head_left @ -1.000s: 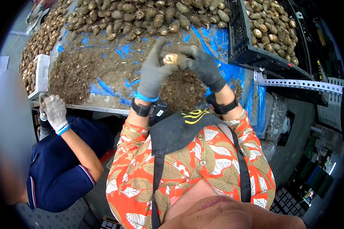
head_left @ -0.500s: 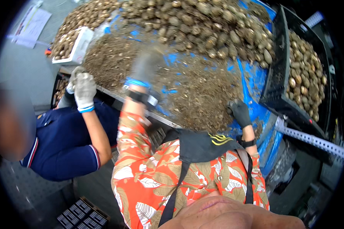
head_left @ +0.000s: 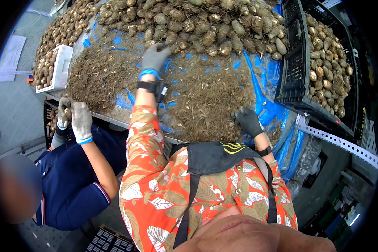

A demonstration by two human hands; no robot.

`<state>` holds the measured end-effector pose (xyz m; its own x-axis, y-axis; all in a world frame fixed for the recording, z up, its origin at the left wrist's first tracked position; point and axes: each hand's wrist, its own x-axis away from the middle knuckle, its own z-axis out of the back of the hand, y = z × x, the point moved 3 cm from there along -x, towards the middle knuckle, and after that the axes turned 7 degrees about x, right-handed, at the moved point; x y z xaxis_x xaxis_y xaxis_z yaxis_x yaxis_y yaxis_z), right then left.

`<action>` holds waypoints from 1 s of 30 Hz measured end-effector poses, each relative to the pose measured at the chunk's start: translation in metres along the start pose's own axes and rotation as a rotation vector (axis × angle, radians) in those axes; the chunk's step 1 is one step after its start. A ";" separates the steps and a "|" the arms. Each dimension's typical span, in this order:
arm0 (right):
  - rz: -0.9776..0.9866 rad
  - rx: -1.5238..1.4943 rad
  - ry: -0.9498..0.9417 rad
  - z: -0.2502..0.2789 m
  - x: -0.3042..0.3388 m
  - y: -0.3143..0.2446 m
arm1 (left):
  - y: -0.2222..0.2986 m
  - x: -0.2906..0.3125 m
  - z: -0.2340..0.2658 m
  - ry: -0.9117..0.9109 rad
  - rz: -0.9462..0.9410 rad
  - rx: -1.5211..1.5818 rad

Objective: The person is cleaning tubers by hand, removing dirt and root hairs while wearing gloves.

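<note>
My left hand (head_left: pixel 153 59), in a grey glove, reaches to the near edge of a big heap of hairy brown taro corms (head_left: pixel 206 31). Its fingers are apart and touch or nearly touch the corms there. Over the loose root trimmings (head_left: pixel 210 111), nearer to me and to the right, my right hand (head_left: pixel 248 121) wears a dark glove. Its fingers curl inward, and whatever they may hold is hidden. Blue plastic sheeting (head_left: pixel 262 101) shows through the trimmings and beside this hand.
A black crate (head_left: pixel 292 75) of taro stands at the right, by a perforated metal bar (head_left: pixel 340 145). At the left, a white box (head_left: pixel 63 69) borders cleaner taro (head_left: pixel 65 31). A co-worker's gloved hands (head_left: pixel 80 119) hold a small corm near the table edge.
My left hand, blurred before, has moved away from me to the heap's near edge. My right hand stays over the trimmings with fingers curled. The whole view has shifted somewhat.
</note>
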<state>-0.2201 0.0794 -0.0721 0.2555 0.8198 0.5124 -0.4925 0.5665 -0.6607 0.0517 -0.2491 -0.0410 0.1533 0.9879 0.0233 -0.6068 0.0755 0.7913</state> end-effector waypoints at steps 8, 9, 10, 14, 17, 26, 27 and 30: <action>0.086 -0.113 -0.057 0.006 0.006 -0.008 | 0.001 0.007 -0.025 -0.111 0.035 0.210; 0.121 -0.200 -0.040 0.012 0.008 -0.014 | 0.002 0.023 -0.021 -0.135 0.086 0.446; 0.156 -0.287 -0.025 0.019 0.009 -0.023 | 0.003 0.041 -0.017 -0.158 0.141 0.681; 0.383 -0.185 0.061 0.045 0.002 -0.074 | 0.053 0.112 -0.008 -0.443 0.138 1.061; 0.588 -0.178 0.114 0.049 0.005 -0.129 | 0.061 0.135 -0.029 -0.576 0.086 1.167; 0.811 -0.161 0.308 0.035 0.020 -0.158 | 0.127 0.195 -0.042 -0.724 0.349 1.500; 0.839 -0.224 0.374 0.036 0.024 -0.154 | 0.122 0.193 -0.052 -0.876 0.142 1.453; 0.693 -0.160 0.419 0.047 0.032 -0.152 | 0.120 0.201 -0.052 -0.792 0.049 1.304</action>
<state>-0.1760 0.0158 0.0705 0.2420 0.9330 -0.2663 -0.5361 -0.1002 -0.8382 -0.0307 -0.0340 0.0264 0.7763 0.6290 0.0406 0.3998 -0.5411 0.7398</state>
